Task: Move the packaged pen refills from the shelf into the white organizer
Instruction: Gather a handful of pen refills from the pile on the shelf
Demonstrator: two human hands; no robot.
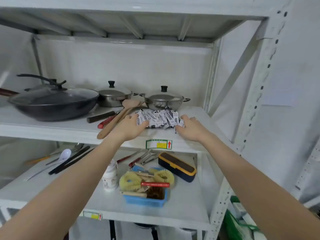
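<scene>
A pile of packaged pen refills (160, 118), white wrappers with black print, lies on the upper white shelf (52, 125) in front of a steel pot. My left hand (130, 127) presses against the pile's left end, fingers curled onto the packets. At the pile's right end, my right hand (189, 127) rests with its fingers bent around the packets. Both hands bracket the pile from the sides. No white organizer is in view.
On the upper shelf stand a black wok with glass lid (53, 101), two lidded steel pots (113, 97) (164, 99), wooden spatulas (121, 115) and knives. The lower shelf holds a blue basket of brushes (147, 200), a white bottle (110, 177), a navy-yellow case (177, 166) and utensils.
</scene>
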